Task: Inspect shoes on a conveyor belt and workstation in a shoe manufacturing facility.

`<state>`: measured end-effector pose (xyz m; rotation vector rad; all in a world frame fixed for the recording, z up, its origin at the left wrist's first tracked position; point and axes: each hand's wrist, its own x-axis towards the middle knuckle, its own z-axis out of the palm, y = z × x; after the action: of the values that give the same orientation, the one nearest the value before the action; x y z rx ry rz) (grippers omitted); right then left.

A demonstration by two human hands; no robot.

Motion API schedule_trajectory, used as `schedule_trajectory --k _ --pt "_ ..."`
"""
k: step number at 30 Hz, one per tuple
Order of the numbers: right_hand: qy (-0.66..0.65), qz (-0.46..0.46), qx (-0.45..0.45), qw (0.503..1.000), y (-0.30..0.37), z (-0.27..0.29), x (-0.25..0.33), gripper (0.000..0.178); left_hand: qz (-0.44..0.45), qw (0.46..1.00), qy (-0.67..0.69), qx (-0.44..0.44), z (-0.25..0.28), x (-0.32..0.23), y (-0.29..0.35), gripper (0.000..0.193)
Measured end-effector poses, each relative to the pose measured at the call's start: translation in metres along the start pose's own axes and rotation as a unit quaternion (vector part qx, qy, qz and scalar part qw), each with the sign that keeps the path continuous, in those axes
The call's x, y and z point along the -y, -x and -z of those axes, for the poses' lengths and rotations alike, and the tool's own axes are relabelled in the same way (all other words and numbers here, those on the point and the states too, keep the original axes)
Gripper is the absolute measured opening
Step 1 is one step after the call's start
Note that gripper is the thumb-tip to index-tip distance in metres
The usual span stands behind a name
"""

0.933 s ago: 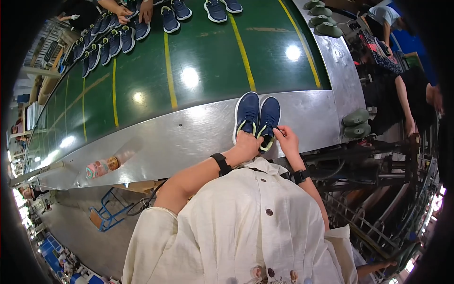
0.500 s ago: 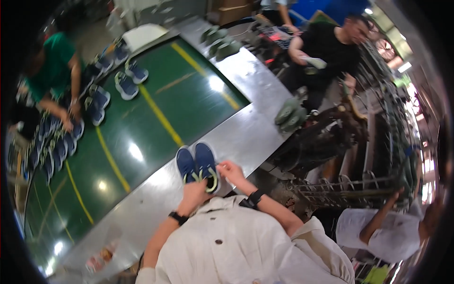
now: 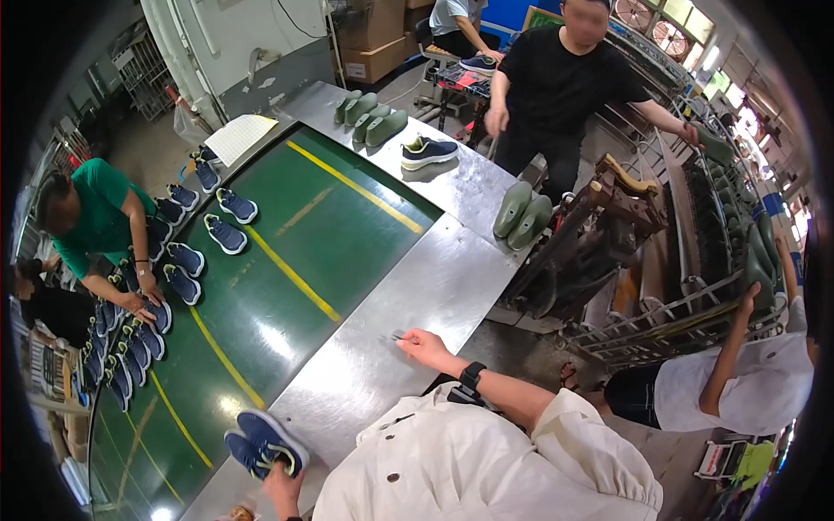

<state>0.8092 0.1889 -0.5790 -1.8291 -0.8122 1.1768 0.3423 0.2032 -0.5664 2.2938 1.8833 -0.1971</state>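
Observation:
My left hand (image 3: 282,484) is at the lower edge, closed on the heels of a pair of dark blue sneakers (image 3: 263,443). The pair lies side by side where the steel table (image 3: 452,278) meets the green conveyor belt (image 3: 287,260). My right hand (image 3: 426,347), a black watch on its wrist, rests on the steel table with fingers curled. A small dark item (image 3: 396,336) lies at its fingertips; I cannot tell whether the fingers pinch it.
Several blue sneakers (image 3: 187,260) line the belt's left side, where a person in green (image 3: 95,217) handles them. A person in black (image 3: 565,87) stands beyond the table by green shoe lasts (image 3: 521,210). A rack of lasts (image 3: 721,226) and a person in white (image 3: 747,382) are on the right.
My view has swung right. My right hand let go of the sneakers and moved away onto the steel table. My left hand keeps the pair, now far to my left.

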Motion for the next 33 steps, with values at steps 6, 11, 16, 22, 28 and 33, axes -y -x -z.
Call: schedule_trajectory --k 6,11,16,22,28,33 --pt "0.008 0.019 0.071 0.997 -0.02 -0.03 0.001 0.029 0.16 0.976 0.147 0.027 -0.018 0.067 0.048 0.053" --pt "0.024 -0.006 0.076 0.997 -0.016 -0.016 -0.008 0.031 0.111 0.955 -0.03 0.275 0.034 0.039 -0.019 0.049" --pt "0.076 -0.026 0.084 0.993 -0.036 -0.034 -0.046 0.03 0.035 0.978 0.194 0.07 0.125 -0.045 -0.073 0.024" --pt "0.101 -0.009 0.054 0.993 -0.014 -0.01 -0.031 0.033 -0.254 0.752 0.595 0.128 0.211 -0.208 -0.11 0.032" --pt "0.073 -0.024 -0.028 0.997 0.011 0.016 -0.045 0.038 -0.729 0.572 0.352 0.133 0.306 -0.346 -0.054 0.038" --pt "0.008 -0.083 -0.036 0.996 0.026 0.023 -0.055 0.036 -0.87 0.331 0.358 0.073 0.335 -0.376 0.001 0.016"
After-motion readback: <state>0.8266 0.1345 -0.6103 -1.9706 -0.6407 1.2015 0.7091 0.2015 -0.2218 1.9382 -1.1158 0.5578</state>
